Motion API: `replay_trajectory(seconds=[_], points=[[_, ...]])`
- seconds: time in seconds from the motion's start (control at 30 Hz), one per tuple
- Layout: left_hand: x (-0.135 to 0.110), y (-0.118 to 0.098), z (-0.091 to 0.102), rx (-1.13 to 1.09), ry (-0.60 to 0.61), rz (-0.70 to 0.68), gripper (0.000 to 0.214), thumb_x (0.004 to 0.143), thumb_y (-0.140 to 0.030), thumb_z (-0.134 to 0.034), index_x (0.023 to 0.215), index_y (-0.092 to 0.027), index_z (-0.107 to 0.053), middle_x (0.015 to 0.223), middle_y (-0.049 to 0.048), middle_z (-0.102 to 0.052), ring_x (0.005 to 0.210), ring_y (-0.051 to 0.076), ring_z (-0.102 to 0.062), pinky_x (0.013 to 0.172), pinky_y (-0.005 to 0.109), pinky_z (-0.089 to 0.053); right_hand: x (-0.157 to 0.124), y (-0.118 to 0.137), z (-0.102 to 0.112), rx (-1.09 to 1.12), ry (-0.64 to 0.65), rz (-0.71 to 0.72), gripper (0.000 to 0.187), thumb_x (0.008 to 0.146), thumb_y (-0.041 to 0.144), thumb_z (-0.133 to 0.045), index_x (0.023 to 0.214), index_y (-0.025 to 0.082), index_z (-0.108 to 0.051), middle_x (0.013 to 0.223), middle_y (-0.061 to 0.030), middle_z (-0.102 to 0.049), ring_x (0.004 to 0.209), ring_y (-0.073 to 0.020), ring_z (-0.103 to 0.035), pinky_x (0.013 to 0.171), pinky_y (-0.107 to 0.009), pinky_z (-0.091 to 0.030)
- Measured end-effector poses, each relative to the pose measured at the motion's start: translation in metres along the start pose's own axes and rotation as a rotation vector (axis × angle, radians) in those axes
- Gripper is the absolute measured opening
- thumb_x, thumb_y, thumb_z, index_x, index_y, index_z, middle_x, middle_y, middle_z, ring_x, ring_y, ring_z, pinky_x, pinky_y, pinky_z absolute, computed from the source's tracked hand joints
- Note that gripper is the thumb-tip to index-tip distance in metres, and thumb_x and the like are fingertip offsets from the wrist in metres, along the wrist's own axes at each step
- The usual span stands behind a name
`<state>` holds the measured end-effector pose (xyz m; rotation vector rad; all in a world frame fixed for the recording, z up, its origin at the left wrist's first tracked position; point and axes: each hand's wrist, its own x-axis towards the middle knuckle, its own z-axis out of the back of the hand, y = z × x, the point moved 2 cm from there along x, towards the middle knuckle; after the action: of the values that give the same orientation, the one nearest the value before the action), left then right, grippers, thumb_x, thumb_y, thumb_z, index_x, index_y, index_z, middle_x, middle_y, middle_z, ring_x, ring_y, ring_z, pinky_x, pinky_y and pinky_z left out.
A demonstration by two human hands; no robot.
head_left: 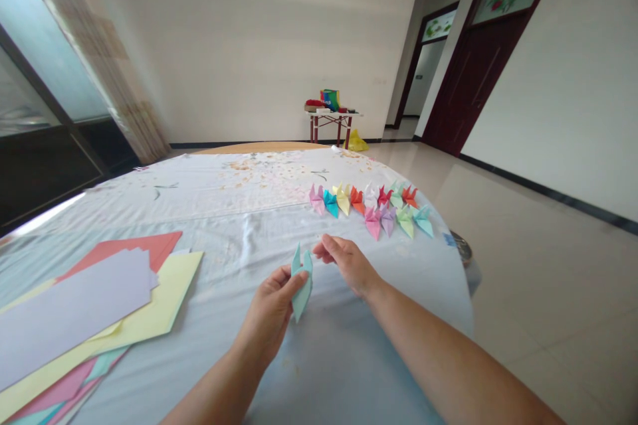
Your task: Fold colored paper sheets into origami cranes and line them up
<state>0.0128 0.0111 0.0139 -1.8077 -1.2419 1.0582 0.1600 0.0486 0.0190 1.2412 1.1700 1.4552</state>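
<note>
A partly folded mint-green paper crane (300, 289) is pinched upright in my left hand (274, 299), with the thumb pressed on its near face. Two narrow points stand up from its top, and a wider point hangs below. Close to the right-hand point is my right hand (349, 262), its fingers loosely bent and the thumb a little apart from them. I see nothing in that hand, and whether its fingertips touch the paper is hard to make out. Beyond it, several finished paper cranes (372, 222) in pink, blue, yellow, red, white and green stand in two rows.
Sheets of coloured paper lie at left, a lilac stack (74, 312) over yellow sheets (182, 292) and a red sheet (164, 246). A pale flowered cloth (214, 212) covers the round table. Against the far wall is a small table (339, 114) with a bag.
</note>
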Motion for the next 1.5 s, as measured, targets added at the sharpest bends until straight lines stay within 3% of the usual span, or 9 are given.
replay_trajectory(seconds=[0.2, 0.47, 0.73, 0.87, 0.97, 1.1, 1.2, 1.3, 1.5], points=[[0.001, 0.000, -0.001, 0.012, 0.007, 0.021, 0.029, 0.063, -0.032, -0.072, 0.084, -0.016, -0.061, 0.066, -0.0020, -0.061, 0.052, 0.008, -0.051, 0.053, 0.020, -0.038, -0.004, 0.005, -0.008, -0.011, 0.113, 0.004, 0.028, 0.071, 0.042, -0.063, 0.078, 0.015, -0.061, 0.071, 0.0007, -0.060, 0.066, -0.0110, -0.052, 0.065, -0.023, -0.041], [0.000, -0.001, 0.000, 0.080, -0.040, 0.057, 0.029, 0.055, -0.032, -0.076, 0.075, -0.013, -0.066, 0.070, 0.0034, -0.066, 0.068, 0.013, -0.059, 0.070, 0.024, -0.045, 0.002, -0.003, -0.003, 0.042, -0.002, 0.030, 0.025, 0.074, 0.040, -0.058, 0.076, 0.015, -0.059, 0.068, 0.0016, -0.056, 0.063, -0.0095, -0.048, 0.064, -0.022, -0.040], [0.004, 0.000, 0.006, 0.119, -0.057, 0.009, 0.033, 0.055, -0.035, -0.076, 0.077, -0.013, -0.065, 0.069, 0.0032, -0.065, 0.064, 0.013, -0.059, 0.067, 0.025, -0.045, -0.002, -0.004, -0.008, -0.077, 0.189, -0.001, 0.032, 0.070, 0.045, -0.062, 0.070, 0.014, -0.058, 0.062, 0.0035, -0.050, 0.060, -0.0085, -0.044, 0.059, -0.021, -0.037], [0.008, -0.004, 0.013, 0.270, -0.154, -0.129, 0.047, 0.055, -0.038, -0.075, 0.093, -0.015, -0.061, 0.081, 0.0037, -0.066, 0.065, 0.013, -0.057, 0.058, 0.023, -0.042, -0.001, -0.002, -0.008, -0.061, 0.123, 0.015, 0.031, 0.068, 0.043, -0.064, 0.064, 0.014, -0.053, 0.057, 0.0054, -0.045, 0.053, -0.0066, -0.039, 0.052, -0.019, -0.032], [0.010, -0.007, 0.018, 0.366, -0.247, -0.207, 0.040, 0.056, -0.041, -0.074, 0.084, -0.016, -0.061, 0.073, 0.0010, -0.063, 0.061, 0.011, -0.054, 0.055, 0.021, -0.039, -0.002, 0.002, -0.008, -0.037, 0.068, 0.037, 0.030, 0.067, 0.043, -0.065, 0.066, 0.015, -0.054, 0.059, 0.0052, -0.047, 0.054, -0.0069, -0.040, 0.052, -0.020, -0.033], [0.009, -0.005, 0.015, 0.353, -0.151, -0.127, 0.033, 0.059, -0.046, -0.070, 0.063, -0.015, -0.060, 0.050, -0.0038, -0.051, 0.047, 0.008, -0.043, 0.048, 0.019, -0.033, -0.004, 0.008, -0.008, -0.057, 0.097, 0.065, 0.027, 0.067, 0.041, -0.066, 0.069, 0.014, -0.057, 0.062, 0.0036, -0.052, 0.058, -0.0083, -0.045, 0.057, -0.021, -0.037], [0.006, -0.005, 0.011, 0.243, -0.093, -0.077, 0.033, 0.060, -0.046, -0.070, 0.060, -0.015, -0.060, 0.051, -0.0038, -0.050, 0.048, 0.008, -0.042, 0.049, 0.020, -0.034, -0.004, 0.007, -0.007, -0.054, 0.180, 0.058, 0.025, 0.073, 0.039, -0.061, 0.079, 0.015, -0.062, 0.070, 0.0018, -0.057, 0.065, -0.0097, -0.050, 0.062, -0.022, -0.040], [0.005, -0.005, 0.009, 0.127, -0.072, -0.056, 0.030, 0.060, -0.043, -0.070, 0.061, -0.015, -0.058, 0.055, -0.0041, -0.050, 0.051, 0.008, -0.044, 0.054, 0.020, -0.038, 0.001, -0.002, -0.001, -0.015, 0.115, 0.020, 0.031, 0.080, 0.043, -0.050, 0.093, 0.017, -0.062, 0.080, -0.0012, -0.061, 0.069, -0.0104, -0.052, 0.063, -0.022, -0.041], [0.001, -0.004, 0.006, 0.155, -0.066, -0.052, 0.029, 0.061, -0.040, -0.070, 0.061, -0.015, -0.057, 0.054, -0.0040, -0.049, 0.052, 0.007, -0.041, 0.052, 0.019, -0.037, 0.006, -0.019, -0.003, -0.074, 0.204, -0.117, 0.055, 0.082, 0.058, -0.037, 0.071, 0.012, -0.063, 0.064, -0.0030, -0.059, 0.053, -0.0081, -0.047, 0.051, -0.021, -0.037]])
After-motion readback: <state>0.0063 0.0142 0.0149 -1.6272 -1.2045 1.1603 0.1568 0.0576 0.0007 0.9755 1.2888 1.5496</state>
